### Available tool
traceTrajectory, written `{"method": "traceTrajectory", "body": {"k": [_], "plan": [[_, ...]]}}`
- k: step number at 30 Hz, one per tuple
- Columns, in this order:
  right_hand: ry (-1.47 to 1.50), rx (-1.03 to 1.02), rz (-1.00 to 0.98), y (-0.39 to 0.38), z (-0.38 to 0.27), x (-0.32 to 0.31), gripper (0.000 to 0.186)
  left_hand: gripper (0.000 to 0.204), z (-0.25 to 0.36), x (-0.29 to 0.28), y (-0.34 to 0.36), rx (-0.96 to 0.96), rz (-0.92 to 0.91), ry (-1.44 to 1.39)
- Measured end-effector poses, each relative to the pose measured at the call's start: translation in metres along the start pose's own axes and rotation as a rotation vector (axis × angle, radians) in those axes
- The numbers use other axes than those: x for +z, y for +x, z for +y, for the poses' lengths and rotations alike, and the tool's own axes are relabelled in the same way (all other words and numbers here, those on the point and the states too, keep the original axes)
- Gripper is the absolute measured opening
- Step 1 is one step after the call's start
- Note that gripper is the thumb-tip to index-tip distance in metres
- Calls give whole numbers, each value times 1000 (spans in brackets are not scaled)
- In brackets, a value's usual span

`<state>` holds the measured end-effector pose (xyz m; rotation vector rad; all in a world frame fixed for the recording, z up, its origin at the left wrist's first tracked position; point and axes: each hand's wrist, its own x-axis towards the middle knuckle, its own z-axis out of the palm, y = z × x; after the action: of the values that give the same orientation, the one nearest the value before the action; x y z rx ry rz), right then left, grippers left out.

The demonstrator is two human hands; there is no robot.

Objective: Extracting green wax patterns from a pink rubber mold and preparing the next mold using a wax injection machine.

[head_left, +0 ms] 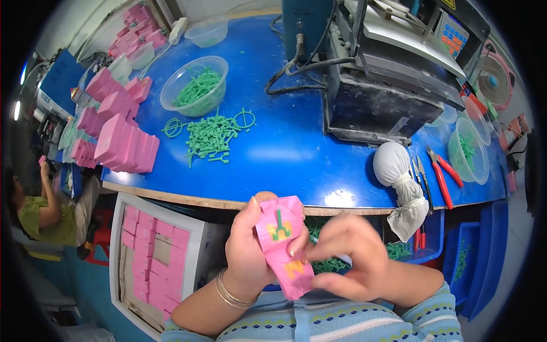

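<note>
An opened pink rubber mould [270, 222] lies in my left hand [245, 245], which grips it with the thumb along its left edge. A green branched piece [279, 231] sits on the yellow-marked upper section; the lower section [297, 280] shows yellow marks. My right hand [356, 256] is at the mould's right side, slightly blurred, with bent fingers and the thumb apart from the forefinger. A pile of small green pieces [211, 137] lies on the blue bench [273, 171] beyond my hands.
Pink blocks [125, 148] stack left; a bowl of green pieces [194, 94] stands behind. A machine [382, 108], cloth bundle [393, 171] and red-handled pliers [441, 176] are right. Below are a white case [119, 239] and blue bins [484, 256]. Another person [40, 222] sits far left.
</note>
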<state>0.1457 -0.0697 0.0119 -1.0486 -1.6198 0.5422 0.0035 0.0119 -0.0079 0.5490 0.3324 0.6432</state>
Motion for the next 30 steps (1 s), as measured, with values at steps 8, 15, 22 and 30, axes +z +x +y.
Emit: {"method": "traceTrajectory", "body": {"k": [8, 15, 22, 30], "plan": [[41, 45, -144, 15, 17, -7, 44, 19, -7, 6, -5, 113, 274, 257], [308, 276, -140, 13, 20, -2, 15, 23, -9, 8, -5, 93, 236, 409], [155, 99, -115, 13, 23, -2, 9, 25, -12, 3, -3, 93, 295, 405], [-66, 10, -86, 13, 10, -1, 28, 27, -12, -8, -5, 42, 263, 245]]}}
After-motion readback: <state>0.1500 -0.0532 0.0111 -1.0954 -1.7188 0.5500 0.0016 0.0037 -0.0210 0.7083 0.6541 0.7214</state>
